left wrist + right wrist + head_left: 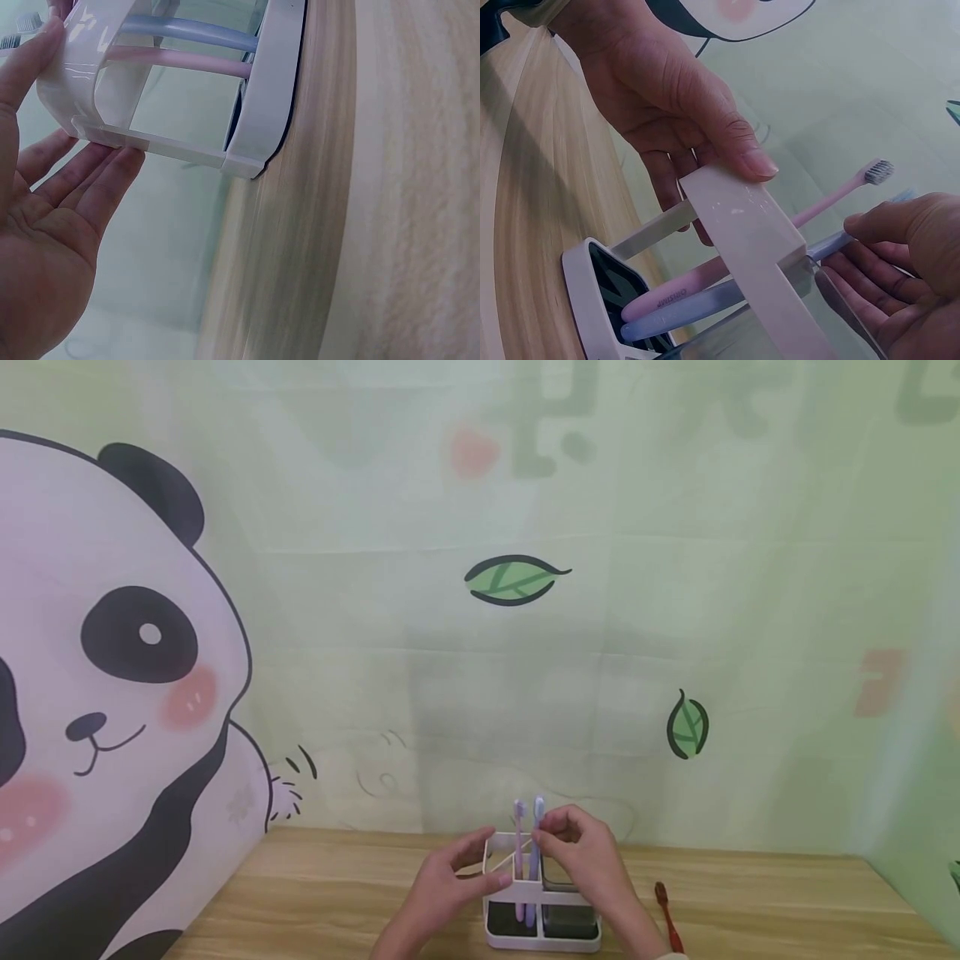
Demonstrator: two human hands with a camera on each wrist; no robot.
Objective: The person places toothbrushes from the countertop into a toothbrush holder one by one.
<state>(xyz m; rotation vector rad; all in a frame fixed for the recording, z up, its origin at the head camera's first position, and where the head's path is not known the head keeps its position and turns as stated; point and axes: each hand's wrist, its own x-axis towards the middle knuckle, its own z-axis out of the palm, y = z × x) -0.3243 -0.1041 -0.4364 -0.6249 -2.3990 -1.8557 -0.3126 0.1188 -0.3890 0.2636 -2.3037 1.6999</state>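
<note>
Got a pinch on the blue toothbrush (534,860) with my right hand (588,856), thumb and fingers together just under its head. My left hand (446,881) has hold of the white holder (529,888), thumb on the front of the upper rim, fingers round the side.

Head view first: the holder sits at 6 o'clock on the wood tabletop (337,885), with the blue brush upright in it. The pink toothbrush (519,852) stands right beside it on the 9 o'clock side, in the same compartment. A red toothbrush (667,917) lies on the wood out at the holder's 3 o'clock, not touching it. Big cartoon panda (60,568) on the backdrop at 9 o'clock.

Left wrist cam: my left hand comes in from 8 o'clock, fingertips against the holder's edge, and the holder itself is up at 11. Both handles run down through it, blue nearer 12 o'clock, pink just under it. Brush heads poke out around 10, partly cut off.

Right wrist cam: right hand at 4 o'clock, thumb pressed on the blue handle. Left hand reaches in from 11, thumb flat on the rim. The pink head sticks out toward 3 o'clock, and both handle ends sit at about 7, over the holder's dark base (607,277).
</note>
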